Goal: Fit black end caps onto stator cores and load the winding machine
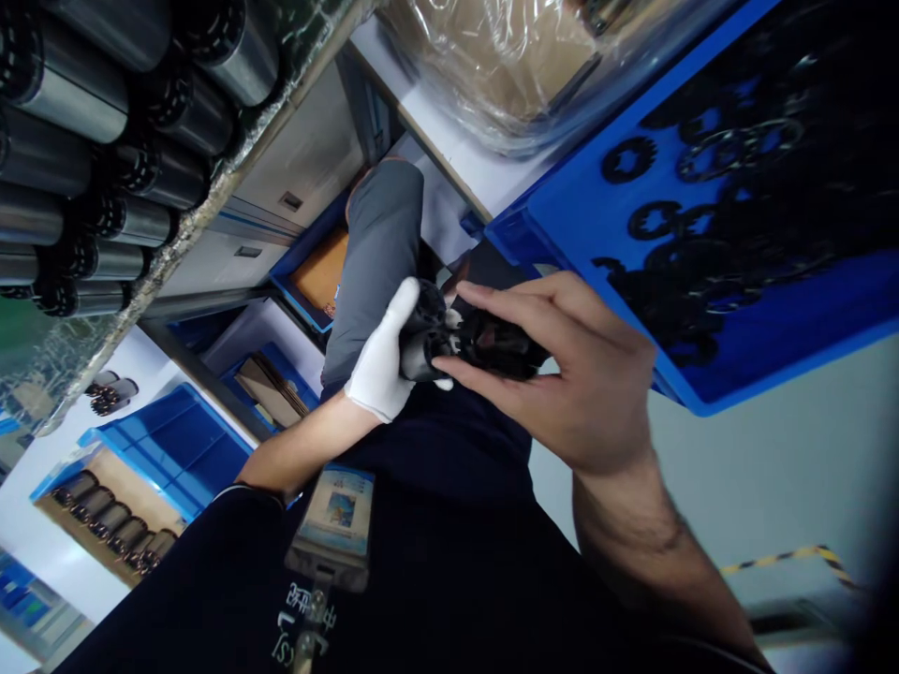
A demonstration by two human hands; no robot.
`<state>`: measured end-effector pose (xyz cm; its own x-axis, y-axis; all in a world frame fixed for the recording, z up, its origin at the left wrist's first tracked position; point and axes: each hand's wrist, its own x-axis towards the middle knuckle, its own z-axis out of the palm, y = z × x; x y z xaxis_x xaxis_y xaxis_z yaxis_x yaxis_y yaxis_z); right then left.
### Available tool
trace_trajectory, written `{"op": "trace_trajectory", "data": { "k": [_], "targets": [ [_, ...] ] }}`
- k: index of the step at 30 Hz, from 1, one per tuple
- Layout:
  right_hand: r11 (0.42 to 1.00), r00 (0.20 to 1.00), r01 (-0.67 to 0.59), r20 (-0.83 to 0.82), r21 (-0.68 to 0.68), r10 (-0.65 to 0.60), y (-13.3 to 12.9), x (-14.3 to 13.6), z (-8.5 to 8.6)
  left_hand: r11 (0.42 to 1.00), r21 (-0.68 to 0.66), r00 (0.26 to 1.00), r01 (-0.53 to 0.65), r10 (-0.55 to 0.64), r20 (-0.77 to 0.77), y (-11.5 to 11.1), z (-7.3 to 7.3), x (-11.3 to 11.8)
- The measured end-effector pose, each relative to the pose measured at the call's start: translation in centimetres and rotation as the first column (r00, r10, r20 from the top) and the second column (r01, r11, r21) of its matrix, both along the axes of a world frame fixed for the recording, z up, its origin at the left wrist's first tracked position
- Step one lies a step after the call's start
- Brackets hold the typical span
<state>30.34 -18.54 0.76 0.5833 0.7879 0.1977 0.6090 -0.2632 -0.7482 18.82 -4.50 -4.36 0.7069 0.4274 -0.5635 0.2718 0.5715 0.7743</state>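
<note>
My left hand (383, 365), in a white glove, is closed around dark metal cylinders (419, 357); at least two show, with their open ends toward my right hand. My bare right hand (568, 365) is closed over a bunch of black plastic pieces (502, 346), pinched between thumb and fingers. Its fingertips reach the ends of the cylinders. Whether the black pieces touch or sit in the cylinders I cannot tell, since the fingers and shadow cover that spot.
A blue bin (702, 398) at right holds many black toothed rings (630, 160). At upper left lie rows of metal cylinders (77, 89) with black ends. A plastic-wrapped carton (506, 75) stands at the top. Lower left, a blue box (169, 449) stands near more cylinders (109, 515).
</note>
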Motion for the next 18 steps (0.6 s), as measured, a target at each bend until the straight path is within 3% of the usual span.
{"op": "trace_trajectory", "data": {
  "k": [2, 4, 7, 10, 13, 18],
  "targets": [
    [0.995, 0.994, -0.084, 0.062, -0.048, 0.087, -0.6, 0.3, 0.0, 0.998, 0.052, 0.997, -0.019, 0.015, 0.075, 0.1, 0.0, -0.3],
    [0.986, 0.984, -0.166, 0.061, -0.031, 0.167, -0.9, 0.6, 0.1, 0.980, 0.199, 0.986, -0.002, -0.031, 0.162, 0.4, 0.3, -0.6],
    [0.971, 0.983, -0.158, -0.066, 0.177, 0.172, -1.0, 1.0, -0.1, 0.955, 0.293, 0.978, 0.036, -0.094, 0.187, 0.9, 0.8, -0.9],
    [0.929, 0.958, -0.056, -0.243, 0.365, 0.153, -0.9, 1.1, -0.9, 0.986, 0.137, 0.980, 0.091, -0.114, 0.166, 1.0, 1.3, -1.1],
    [0.916, 0.959, -0.017, -0.253, 0.401, 0.128, -0.8, 0.6, -1.8, 0.989, -0.081, 0.978, 0.122, -0.105, 0.182, 0.7, 1.5, -1.1],
    [0.945, 0.969, 0.006, -0.234, 0.327, 0.075, -1.2, -0.1, -1.1, 0.988, -0.048, 0.972, 0.149, -0.138, 0.188, 0.3, 1.6, -1.0]
  ]
}}
